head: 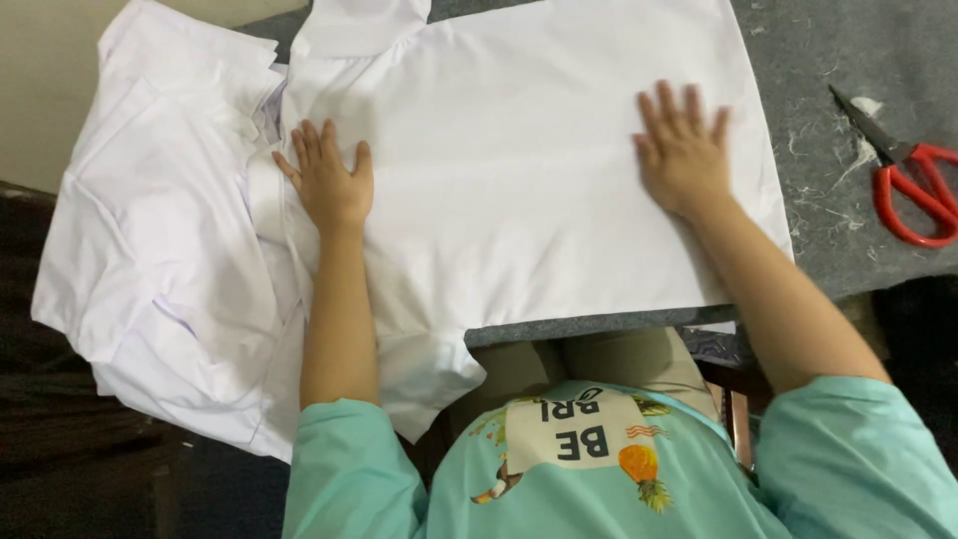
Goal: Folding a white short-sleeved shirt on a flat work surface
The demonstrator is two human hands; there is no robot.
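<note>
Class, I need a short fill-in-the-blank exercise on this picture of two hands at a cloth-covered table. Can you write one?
1. Both hands lie flat on a ____ garment.
2. The scissors have ____ handles.
3. The scissors lie nearest the ____ hand.
4. The left hand rests with its fingers ____, gripping nothing.

Missing words: white; red; right; open

Only one view is given: head cam, worn by the person, aimed steeply down and fwd over the grey table (848, 240). Scene is seen close up; near edge is filled by the wearer's own chest, far edge is cut at mid-table. No 2nd view to overlap.
</note>
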